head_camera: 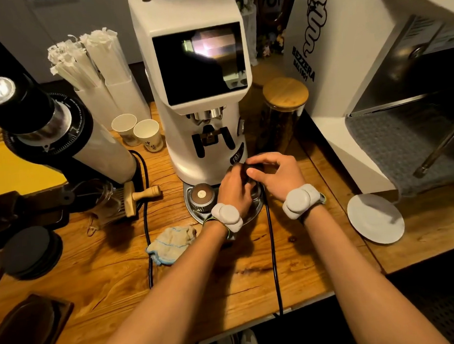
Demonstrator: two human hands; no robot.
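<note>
Both my hands meet at the foot of the white coffee grinder (201, 75), over its round metal tray (196, 213). My left hand (235, 188) and my right hand (276, 172) curl round a dark round object (255, 168) between them; most of it is hidden by my fingers. A brown wooden-topped tamper (202, 196) stands on the tray just left of my left hand. Each wrist wears a grey band with a round sensor.
A glass jar with a wooden lid (283, 110) stands right of the grinder, the white espresso machine (374, 83) beyond it. A white saucer (375, 217), a rag (172, 244), a wooden brush (137, 197), two paper cups (138, 132), a black cable (273, 248) lie on the wooden counter.
</note>
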